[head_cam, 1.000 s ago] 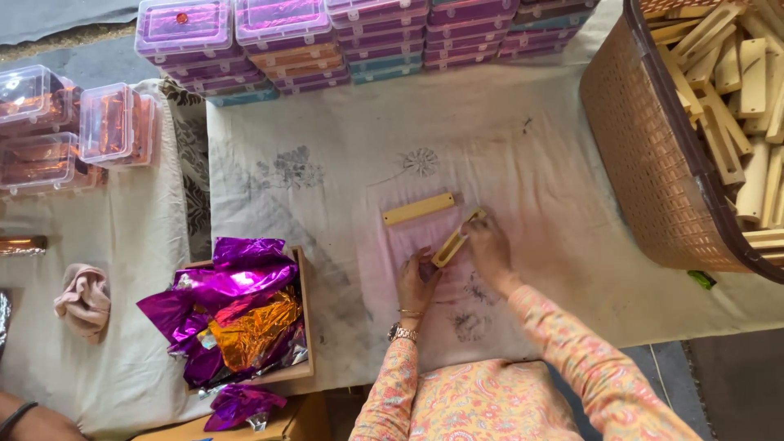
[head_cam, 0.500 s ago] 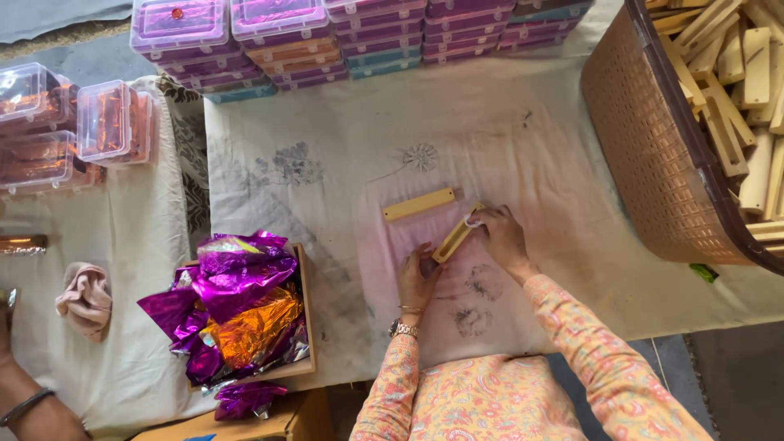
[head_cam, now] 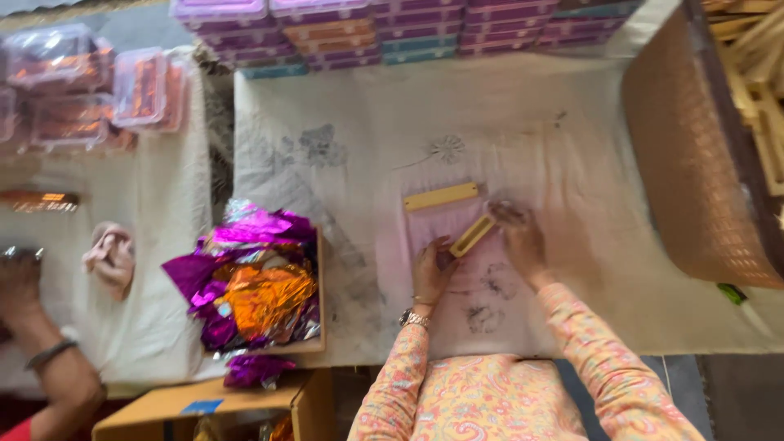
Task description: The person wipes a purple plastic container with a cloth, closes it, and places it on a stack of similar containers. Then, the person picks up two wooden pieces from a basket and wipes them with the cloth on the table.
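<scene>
A person in a floral-print sleeve works at a cloth-covered table point(head_cam: 343, 106), both hands on a small yellow bar point(head_cam: 472, 235) lying slantwise on a sheet of pale pink film point(head_cam: 441, 269). The left hand point(head_cam: 430, 272) sits at the bar's 7 o'clock end, fingers curled close against it; the right hand point(head_cam: 518, 238) lies at its 3 o'clock side, fingertips pressed by the upper end, though motion blur hides just how tightly they close. A second bar point(head_cam: 441, 197), flat and rectangular, rests just beyond at 11 o'clock, along the film's top edge. The white cloth is creased and printed with faint grey flowers.

At 9 o'clock from the hands, an open cardboard box point(head_cam: 320, 294) overflows with crumpled foil point(head_cam: 253, 278), glossy purple and orange. At 3 o'clock stands a brown woven basket point(head_cam: 686, 163) stacked with wooden pieces point(head_cam: 759, 73). Across the table's far edge, at 12 o'clock, run rows of flat lidded boxes point(head_cam: 384, 24) in purple, orange and teal. Clear plastic tubs point(head_cam: 90, 82) sit at 10 o'clock on a neighbouring table, where another person's hand point(head_cam: 20, 282) shows at the frame's left edge beside a bunched pink cloth point(head_cam: 110, 253).
</scene>
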